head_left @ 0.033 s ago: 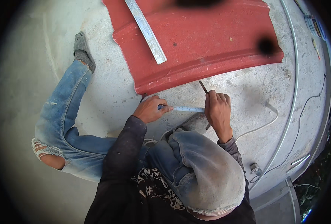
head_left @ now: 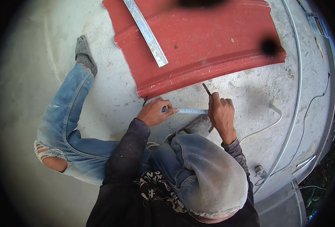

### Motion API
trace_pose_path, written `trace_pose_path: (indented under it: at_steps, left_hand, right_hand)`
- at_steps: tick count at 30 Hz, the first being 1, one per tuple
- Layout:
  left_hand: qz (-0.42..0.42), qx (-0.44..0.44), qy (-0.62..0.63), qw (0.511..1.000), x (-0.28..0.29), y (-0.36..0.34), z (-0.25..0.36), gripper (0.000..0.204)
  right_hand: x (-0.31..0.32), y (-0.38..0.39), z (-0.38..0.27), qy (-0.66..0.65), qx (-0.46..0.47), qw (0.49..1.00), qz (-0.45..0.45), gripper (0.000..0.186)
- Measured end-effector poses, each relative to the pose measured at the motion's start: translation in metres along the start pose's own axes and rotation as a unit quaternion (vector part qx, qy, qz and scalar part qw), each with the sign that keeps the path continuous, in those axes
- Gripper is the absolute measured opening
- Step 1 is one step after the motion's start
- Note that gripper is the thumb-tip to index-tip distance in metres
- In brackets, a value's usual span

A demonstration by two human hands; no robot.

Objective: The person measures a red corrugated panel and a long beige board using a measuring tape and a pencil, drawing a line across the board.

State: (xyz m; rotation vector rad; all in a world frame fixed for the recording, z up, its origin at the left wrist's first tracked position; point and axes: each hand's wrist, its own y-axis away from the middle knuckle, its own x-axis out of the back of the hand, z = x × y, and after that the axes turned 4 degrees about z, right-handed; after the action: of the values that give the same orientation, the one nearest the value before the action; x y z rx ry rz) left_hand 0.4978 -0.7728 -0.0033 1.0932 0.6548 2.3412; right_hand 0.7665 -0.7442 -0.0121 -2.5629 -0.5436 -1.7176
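"What is your left hand doing?"

"My left hand (head_left: 152,112) is curled around the small dark-blue body of a tape measure (head_left: 164,109), mostly hidden by my fingers, with the thumb near where the straight white marked blade (head_left: 192,111) comes out."

"And the right?"

"My right hand (head_left: 222,113) is closed on a thin dark-brown stick (head_left: 206,89), its free end sticking out toward the red sheet. The blade reaches those same fingers, but I cannot tell whether they pinch it; its end is hidden."

"So where is the tape, exactly?"

"Stretched between my two hands, above the rough pale-grey concrete floor (head_left: 107,98), beyond my bent right knee in faded blue denim (head_left: 212,170). It's on my side of the ridged red sheet (head_left: 212,41), near its closest edge and apart from it."

"Anything on that sheet?"

"A long, narrow, silvery metal strip (head_left: 146,32) lies slantwise across its left part. Off to the right, a long pale tube (head_left: 297,83) curves along the floor."
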Motion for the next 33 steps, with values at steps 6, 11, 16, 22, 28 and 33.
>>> trace_pose_path:
  at_steps: [6,11,16,22,28,33]
  left_hand:
    - [-0.007,0.007,0.064,0.998,-0.011,-0.017,0.065,0.047]
    - [0.091,0.086,0.136,0.983,-0.027,-0.023,0.098,0.061]
    - [0.122,0.008,0.316,0.941,-0.054,-0.057,0.115,0.077]
    - [0.262,-0.163,0.118,0.944,-0.029,-0.107,0.168,0.040]
    - [0.564,0.235,-0.035,0.791,0.063,-0.169,0.056,0.090]
    - [0.412,0.161,0.203,0.873,0.079,-0.211,-0.046,0.067]
  right_hand:
    - [0.023,0.007,-0.019,-0.060,0.003,0.997,0.057,0.009]
    - [0.019,0.008,-0.027,-0.290,-0.037,0.920,0.263,0.017]
    - [-0.031,0.018,-0.035,-0.681,-0.317,0.651,0.106,0.045]
    - [-0.017,0.014,0.035,-0.718,-0.371,0.529,0.259,0.029]
    - [0.039,0.116,0.092,-0.193,-0.429,0.823,0.318,0.030]
    - [0.008,0.177,0.105,-0.034,-0.391,0.878,0.272,0.039]
